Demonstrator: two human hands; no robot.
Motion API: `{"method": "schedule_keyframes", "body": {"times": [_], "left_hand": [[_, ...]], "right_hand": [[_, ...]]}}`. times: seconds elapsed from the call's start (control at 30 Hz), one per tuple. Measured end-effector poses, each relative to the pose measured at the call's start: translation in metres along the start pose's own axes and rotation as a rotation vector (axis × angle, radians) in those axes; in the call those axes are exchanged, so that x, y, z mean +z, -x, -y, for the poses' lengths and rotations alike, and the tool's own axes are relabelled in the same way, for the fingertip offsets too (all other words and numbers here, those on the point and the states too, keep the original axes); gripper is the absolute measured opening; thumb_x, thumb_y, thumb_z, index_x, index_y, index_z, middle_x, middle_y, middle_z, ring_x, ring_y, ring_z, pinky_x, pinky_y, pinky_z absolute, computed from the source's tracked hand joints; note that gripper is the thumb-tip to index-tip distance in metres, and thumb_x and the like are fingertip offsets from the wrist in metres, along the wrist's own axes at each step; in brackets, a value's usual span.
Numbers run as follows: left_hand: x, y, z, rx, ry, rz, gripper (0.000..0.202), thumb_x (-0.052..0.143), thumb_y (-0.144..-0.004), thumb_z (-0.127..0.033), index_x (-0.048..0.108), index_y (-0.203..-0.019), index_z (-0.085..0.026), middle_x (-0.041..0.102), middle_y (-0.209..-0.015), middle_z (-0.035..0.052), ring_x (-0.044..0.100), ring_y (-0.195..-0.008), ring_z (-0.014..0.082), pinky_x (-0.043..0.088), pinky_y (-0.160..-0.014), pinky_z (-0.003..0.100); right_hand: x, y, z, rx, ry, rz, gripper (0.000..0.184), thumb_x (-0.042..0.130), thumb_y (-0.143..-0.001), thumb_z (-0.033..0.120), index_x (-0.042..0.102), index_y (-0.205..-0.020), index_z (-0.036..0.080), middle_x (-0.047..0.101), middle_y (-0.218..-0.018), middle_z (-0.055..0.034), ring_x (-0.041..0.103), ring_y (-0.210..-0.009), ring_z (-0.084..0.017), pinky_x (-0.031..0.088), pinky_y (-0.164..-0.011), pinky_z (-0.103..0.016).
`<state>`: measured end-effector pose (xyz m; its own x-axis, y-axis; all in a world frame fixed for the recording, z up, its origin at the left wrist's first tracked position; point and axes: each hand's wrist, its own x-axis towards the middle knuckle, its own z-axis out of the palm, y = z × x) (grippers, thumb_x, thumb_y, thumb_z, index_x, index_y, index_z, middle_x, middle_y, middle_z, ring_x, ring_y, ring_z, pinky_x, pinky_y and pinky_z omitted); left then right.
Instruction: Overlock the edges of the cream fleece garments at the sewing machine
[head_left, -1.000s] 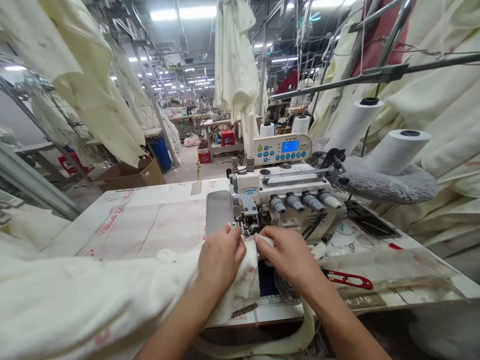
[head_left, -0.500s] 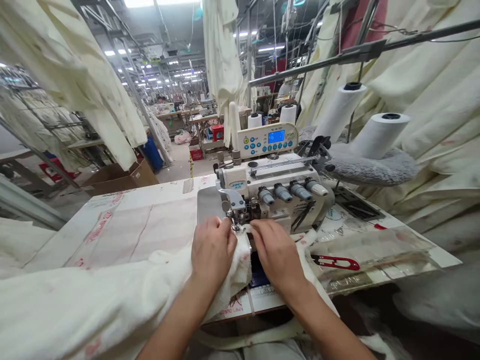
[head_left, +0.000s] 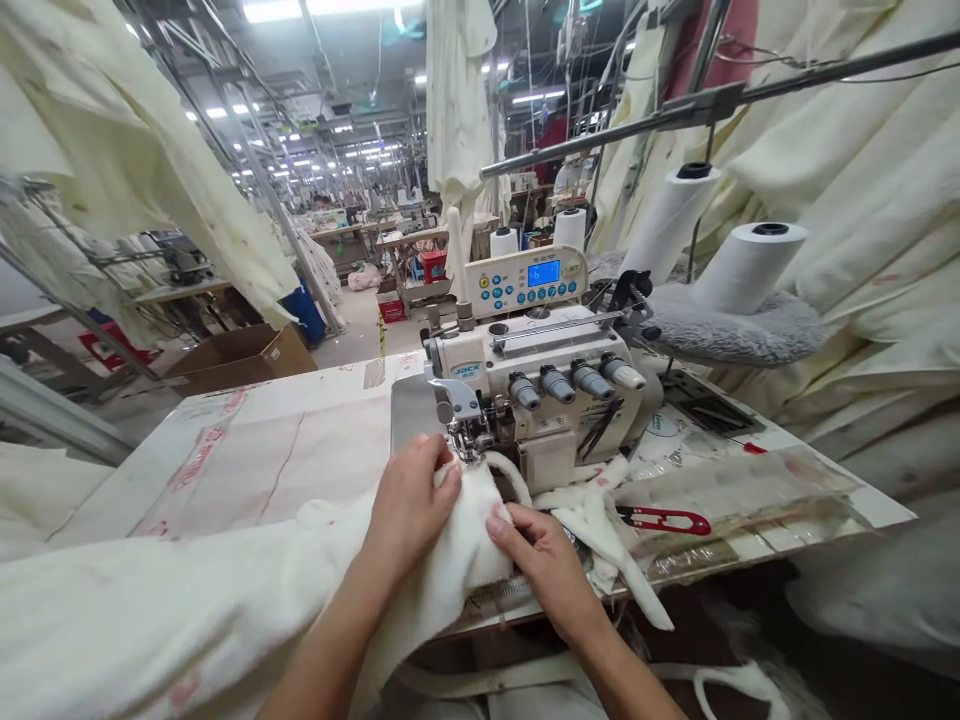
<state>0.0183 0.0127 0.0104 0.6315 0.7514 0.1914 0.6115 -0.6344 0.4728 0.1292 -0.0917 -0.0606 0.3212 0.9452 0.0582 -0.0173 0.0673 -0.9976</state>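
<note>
A white Jack overlock sewing machine (head_left: 540, 370) stands in front of me, its presser foot (head_left: 471, 440) down near a cream fleece fabric (head_left: 472, 540). My left hand (head_left: 412, 500) presses the fabric just left of the foot, thumb and fingers drawn together on it. With thumb and fingers, my right hand (head_left: 536, 550) pinches the fabric's right edge, a little below and right of the foot. A narrow cream strip (head_left: 511, 472) curves from the foot toward the right. The bulk of the fabric spreads over the table to the left.
Red thread snips (head_left: 667, 520) lie right of the machine beside cream fabric strips (head_left: 600, 515). White thread cones (head_left: 750, 268) stand behind on the right. The white table (head_left: 262, 450) stretches left; a cardboard box (head_left: 240, 355) sits beyond. Cream garments (head_left: 150, 170) hang on both sides.
My right hand has moved down and back from the presser foot to the fabric's right edge. The cream strip now shows in a curve there. My left hand stays near the foot.
</note>
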Motion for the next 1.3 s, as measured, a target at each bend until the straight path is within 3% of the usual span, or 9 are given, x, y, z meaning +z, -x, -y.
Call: {"method": "schedule_keyframes", "body": {"times": [0.2,0.3,0.4,0.53,0.73,0.87,1.07,1.2,1.3], "left_hand": [[0.007,-0.014,0.003,-0.048,-0.061,-0.064,0.007,0.041,-0.078,-0.023,0.043,-0.071,-0.02,0.051,-0.071,-0.0016,0.049,-0.063,0.0139,0.034,-0.057,0.026],[0.006,-0.013,-0.001,-0.035,-0.183,-0.098,0.008,0.041,-0.079,-0.021,0.048,-0.077,-0.019,0.054,-0.077,0.0018,0.052,-0.069,0.0168,0.037,-0.062,0.029],[0.006,0.012,-0.009,0.104,-0.27,-0.228,0.016,0.042,-0.082,-0.021,0.053,-0.093,-0.018,0.057,-0.096,0.0077,0.05,-0.092,0.0224,0.037,-0.078,0.035],[0.017,0.062,-0.014,0.35,-0.176,-0.218,0.033,0.049,-0.08,-0.016,0.049,-0.113,-0.019,0.058,-0.107,0.0053,0.047,-0.099,0.0207,0.034,-0.085,0.034],[0.027,0.076,-0.017,0.393,-0.021,-0.377,0.014,0.05,-0.081,-0.009,0.057,-0.09,-0.018,0.062,-0.079,0.0015,0.05,-0.077,0.0166,0.035,-0.075,0.033],[0.025,0.075,-0.026,0.371,0.139,-0.332,0.013,0.053,-0.079,-0.007,0.057,-0.082,-0.018,0.059,-0.074,0.0009,0.048,-0.073,0.0144,0.036,-0.069,0.03],[0.024,0.086,-0.024,0.444,0.007,-0.434,0.026,0.057,-0.076,-0.011,0.06,-0.101,-0.018,0.056,-0.078,0.0047,0.047,-0.076,0.0163,0.038,-0.069,0.032],[0.028,0.086,-0.019,0.543,-0.12,-0.563,0.026,0.058,-0.074,-0.006,0.06,-0.098,-0.015,0.057,-0.072,0.0035,0.047,-0.072,0.0148,0.037,-0.071,0.034],[0.029,0.082,-0.013,0.64,-0.119,-0.566,0.02,0.056,-0.076,-0.008,0.059,-0.095,-0.014,0.059,-0.072,0.0032,0.05,-0.074,0.0145,0.039,-0.074,0.033]], "right_hand": [[-0.007,-0.002,0.004,-0.003,-0.029,-0.009,0.038,0.054,-0.082,0.043,0.039,-0.057,0.017,0.031,-0.057,0.003,0.027,-0.054,-0.011,0.021,-0.048,-0.023],[-0.007,0.002,0.006,0.004,-0.071,0.03,0.031,0.052,-0.084,0.04,0.045,-0.063,0.017,0.037,-0.06,0.0023,0.032,-0.055,-0.012,0.024,-0.051,-0.023],[-0.007,0.012,0.008,0.029,-0.132,0.088,0.017,0.055,-0.081,0.031,0.053,-0.073,0.017,0.048,-0.068,0.0006,0.042,-0.062,-0.013,0.033,-0.057,-0.023],[-0.004,0.027,0.009,0.063,-0.137,0.094,0.005,0.058,-0.075,0.02,0.056,-0.078,0.017,0.055,-0.073,0.0008,0.049,-0.068,-0.014,0.039,-0.062,-0.023],[0.002,0.037,0.013,0.083,-0.13,-0.019,0.01,0.059,-0.073,0.02,0.055,-0.082,0.017,0.058,-0.076,0.0006,0.051,-0.071,-0.014,0.04,-0.064,-0.023],[0.003,0.044,0.02,0.092,-0.221,-0.146,0.032,0.066,-0.073,0.028,0.044,-0.094,0.02,0.06,-0.07,0.0021,0.051,-0.066,-0.013,0.039,-0.061,-0.021],[-0.003,0.053,0.027,0.139,-0.262,-0.034,0.04,0.06,-0.08,0.029,0.034,-0.111,0.024,0.063,-0.081,-0.0012,0.049,-0.053,-0.01,0.042,-0.051,-0.021],[-0.009,0.049,0.023,-0.303,0.29,-0.072,0.043,0.05,-0.084,0.015,0.038,-0.123,0.029,0.06,-0.093,-0.0046,0.054,-0.07,-0.015,0.047,-0.064,-0.029],[-0.013,0.041,0.019,-0.711,0.666,-0.166,0.032,0.046,-0.082,0.005,0.054,-0.107,0.023,0.055,-0.086,-0.0062,0.052,-0.076,-0.018,0.045,-0.065,-0.031]]}}
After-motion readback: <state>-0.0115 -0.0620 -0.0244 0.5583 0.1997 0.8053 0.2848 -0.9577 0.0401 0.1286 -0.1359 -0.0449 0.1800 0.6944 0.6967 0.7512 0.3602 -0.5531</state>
